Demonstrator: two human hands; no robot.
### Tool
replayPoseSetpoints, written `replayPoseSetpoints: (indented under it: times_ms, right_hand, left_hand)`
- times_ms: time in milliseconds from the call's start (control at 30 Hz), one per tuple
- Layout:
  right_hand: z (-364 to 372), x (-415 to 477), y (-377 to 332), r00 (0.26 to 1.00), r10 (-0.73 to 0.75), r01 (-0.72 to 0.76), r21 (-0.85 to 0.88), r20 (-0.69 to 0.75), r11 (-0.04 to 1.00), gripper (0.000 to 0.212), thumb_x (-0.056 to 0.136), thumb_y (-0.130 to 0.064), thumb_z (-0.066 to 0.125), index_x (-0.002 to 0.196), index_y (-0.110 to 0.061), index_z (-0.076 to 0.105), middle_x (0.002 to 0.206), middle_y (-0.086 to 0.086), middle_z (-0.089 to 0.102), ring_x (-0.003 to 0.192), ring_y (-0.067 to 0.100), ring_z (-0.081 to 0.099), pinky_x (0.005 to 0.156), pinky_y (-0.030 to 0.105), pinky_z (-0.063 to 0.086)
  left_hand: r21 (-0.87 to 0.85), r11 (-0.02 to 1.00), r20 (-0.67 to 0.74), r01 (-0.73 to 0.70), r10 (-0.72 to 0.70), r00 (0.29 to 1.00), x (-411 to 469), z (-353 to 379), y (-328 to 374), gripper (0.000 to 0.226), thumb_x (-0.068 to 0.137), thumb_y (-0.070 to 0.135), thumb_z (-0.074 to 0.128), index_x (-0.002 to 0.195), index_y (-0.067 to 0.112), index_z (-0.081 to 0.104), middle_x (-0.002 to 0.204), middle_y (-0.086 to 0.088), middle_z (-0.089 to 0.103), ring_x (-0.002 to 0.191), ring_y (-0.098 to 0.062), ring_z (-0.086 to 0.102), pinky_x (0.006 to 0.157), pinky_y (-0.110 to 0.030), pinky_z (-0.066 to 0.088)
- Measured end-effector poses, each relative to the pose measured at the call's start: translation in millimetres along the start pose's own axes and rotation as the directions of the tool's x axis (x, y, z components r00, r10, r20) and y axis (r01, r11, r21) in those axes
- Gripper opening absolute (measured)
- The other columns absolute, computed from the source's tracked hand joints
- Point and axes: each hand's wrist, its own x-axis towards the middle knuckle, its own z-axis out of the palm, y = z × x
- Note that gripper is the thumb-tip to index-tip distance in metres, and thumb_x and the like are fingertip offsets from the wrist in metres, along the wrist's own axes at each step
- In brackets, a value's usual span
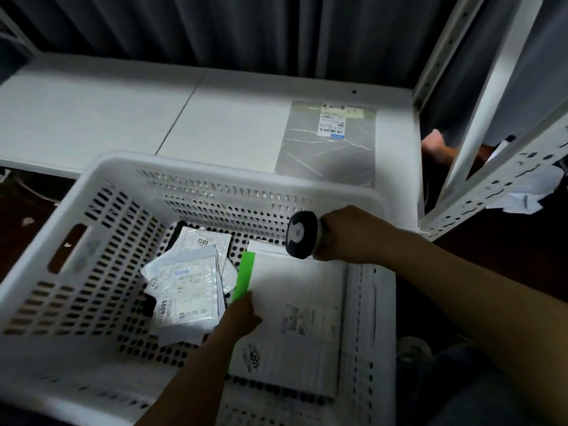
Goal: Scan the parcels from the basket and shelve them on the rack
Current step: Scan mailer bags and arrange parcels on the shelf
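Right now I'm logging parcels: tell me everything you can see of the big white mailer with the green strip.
The white mailer lies label-up in the basket, right side: large, plastic-looking, a green strip along its left edge, a printed label, a 4005 sticker near its lower corner. The left hand touches the green edge; the scanner hovers above.

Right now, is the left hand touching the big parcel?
Touching. In the head view the left hand pinches the green edge of the big parcel.
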Motion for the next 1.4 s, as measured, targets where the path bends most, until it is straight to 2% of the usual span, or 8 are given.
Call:
replayPoseSetpoints:
  times_ms: [267,367,567,800,967,1167,1267,1400]
  right_hand:
    - [-5.6,13.7,-17.6,0.997,-0.063,0.062,-0.005,-0.038,0.998,0.036,0.083,-0.036,0.069,0.063,-0.021,0.043,0.068,-0.006,0.049,0.078,0.018,0.055,0.071,0.032,0.047]
    - [-5.6,14.7,-25.6,0.995,-0.1,0.1,-0.015,-0.025,0.995,0.025,0.081,-0.036,0.071,0.085,-0.013,0.061,0.087,0.003,0.063,0.091,0.022,0.061,0.078,0.035,0.051]
    - [-13.5,10.7,-44.8,0.992,-0.117,0.119,0.037,-0.053,0.992,0.027,0.079,-0.035,0.076,0.079,-0.018,0.054,0.091,0.002,0.061,0.092,0.021,0.061,0.079,0.034,0.049]
    - [-30.5,-20.8,-47.4,0.976,-0.043,0.096,0.249,-0.212,0.964,0.03,0.076,-0.028,0.078,0.098,-0.009,0.07,0.095,0.005,0.07,0.087,0.016,0.064,0.074,0.025,0.047]
    - [-36.1,-50.9,-37.1,0.959,0.125,0.048,0.578,-0.255,0.815,0.025,0.076,-0.023,0.081,0.095,-0.009,0.073,0.076,0.005,0.072,0.059,0.009,0.063,0.059,0.021,0.049]
    - [-30.8,-81.3,-42.8,0.964,0.171,0.111,0.893,-0.203,0.436,0.007,0.083,-0.005,0.072,0.086,-0.01,0.073,0.069,0.011,0.068,0.055,0.015,0.06,0.053,0.024,0.048]
    - [-29.0,-87.9,-46.4,0.982,0.142,0.087,0.961,-0.128,0.264,0.01,0.083,-0.004,0.071,0.091,-0.009,0.072,0.073,0.009,0.068,0.055,0.015,0.063,0.056,0.026,0.052]
    - [-35.9,-81.6,-42.6,0.968,0.208,0.104,0.976,-0.144,0.191,0.014,0.081,-0.008,0.073,0.093,-0.003,0.068,0.065,0.011,0.06,0.051,0.016,0.058,0.051,0.025,0.048]
  left_hand:
    - [-0.192,0.98,-0.137,0.05,-0.077,0.988,-12.5,-14.8,10.3,0.06,0.085,0.015,0.069,0.14,0.007,0.045,0.133,-0.015,0.056,0.121,-0.027,0.054,0.094,-0.028,0.042]
    - [-0.251,0.968,-0.141,0.012,-0.049,0.989,-25.3,-21.1,14.3,0.048,0.087,0.015,0.067,0.131,0.006,0.052,0.124,-0.015,0.061,0.112,-0.027,0.057,0.081,-0.023,0.041]
    - [-0.527,0.836,-0.377,-0.151,-0.071,0.924,-68.2,-59.0,5.7,0.015,0.091,0.008,0.059,0.102,0.019,0.06,0.073,-0.002,0.062,0.065,-0.019,0.058,0.054,-0.017,0.043]
    - [-0.611,0.676,-0.653,-0.413,-0.136,0.745,-124.1,-126.8,-22.4,0.019,0.092,0.002,0.058,0.106,0.011,0.066,0.101,-0.006,0.07,0.094,-0.02,0.064,0.081,-0.024,0.044]
    - [-0.738,0.393,-0.642,-0.549,-0.156,0.75,-163.9,-156.5,-12.9,0.02,0.094,-0.005,0.051,0.095,0.01,0.065,0.075,-0.005,0.067,0.06,-0.011,0.058,0.053,-0.016,0.047]
    - [-0.785,0.013,-0.614,-0.619,-0.15,0.775,-184.2,-176.2,4.4,0.024,0.093,-0.006,0.047,0.103,0.007,0.064,0.102,-0.013,0.071,0.096,-0.026,0.066,0.092,-0.041,0.05]
    - [-0.804,-0.008,-0.592,-0.595,-0.089,0.801,-188.5,-176.6,14.1,0.026,0.095,-0.001,0.047,0.109,0.011,0.065,0.106,-0.01,0.072,0.097,-0.025,0.067,0.088,-0.037,0.055]
    - [-0.797,0.097,-0.596,-0.596,0.033,0.802,-190.2,-179.5,12.4,0.035,0.095,0.001,0.05,0.126,0.012,0.058,0.117,-0.009,0.069,0.105,-0.024,0.066,0.092,-0.04,0.053]
